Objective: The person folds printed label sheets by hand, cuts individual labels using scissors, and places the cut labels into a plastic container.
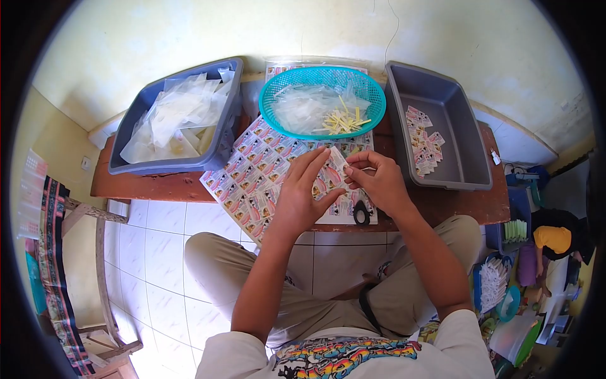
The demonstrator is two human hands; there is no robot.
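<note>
Left hand (299, 191): fingers extended, thumb apart, no clench. Right hand (382, 183): fingertips bent toward thumb; cannot tell whether they grasp label (334, 168). Label: between hands, over printed sheets (249, 174); cannot tell if loose. Black handle (361, 215): at sheets' near edge. Risks, judged: weak pinch could drop or crease label; stray wrist could knock handle off bench (435, 207)

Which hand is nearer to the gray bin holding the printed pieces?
Right. The right hand is just left of the gray bin; the left hand is farther away, over the printed sheet.
</note>
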